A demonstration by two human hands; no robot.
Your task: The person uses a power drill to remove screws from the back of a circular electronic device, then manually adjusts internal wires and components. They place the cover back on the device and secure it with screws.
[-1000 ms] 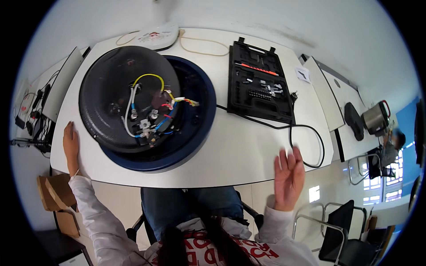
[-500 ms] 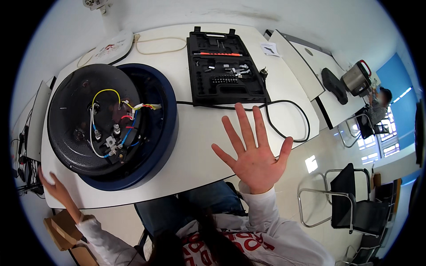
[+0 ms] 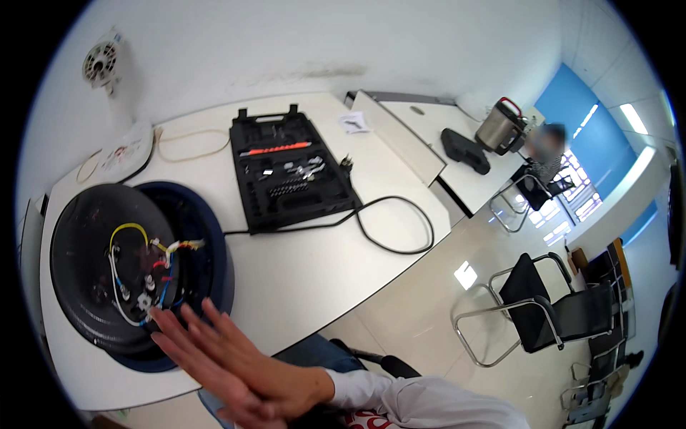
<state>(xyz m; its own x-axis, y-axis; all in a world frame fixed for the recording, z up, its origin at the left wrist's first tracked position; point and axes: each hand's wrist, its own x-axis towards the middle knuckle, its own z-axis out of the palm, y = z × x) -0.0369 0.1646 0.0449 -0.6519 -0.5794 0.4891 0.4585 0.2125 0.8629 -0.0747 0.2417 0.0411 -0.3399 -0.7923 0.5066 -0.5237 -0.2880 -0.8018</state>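
Near the table's front edge, my right hand (image 3: 268, 368) lies against my left hand (image 3: 204, 375), fingers stretched out; neither holds anything. The left forearm is hidden. Just beyond the fingertips is a black metal base (image 3: 89, 250) of an electric appliance, tilted with its underside up. Yellow, white, blue and red wires (image 3: 128, 227) run between its terminals. It rests in a dark blue round housing (image 3: 224, 286). I cannot tell whether the fingertips touch it.
An open black toolbox (image 3: 261, 207) with bits and sockets lies beyond the housing. A black power cord (image 3: 400, 196) loops to its right. A white round lid-like piece (image 3: 125, 157) and a small fan (image 3: 101, 63) are at the back left. A chair (image 3: 532, 307) and a seated person (image 3: 547, 161) are at right.
My right hand has moved left and down from its spread pose over the table. My left hand has come in from the left edge to meet it. The view has swung right.
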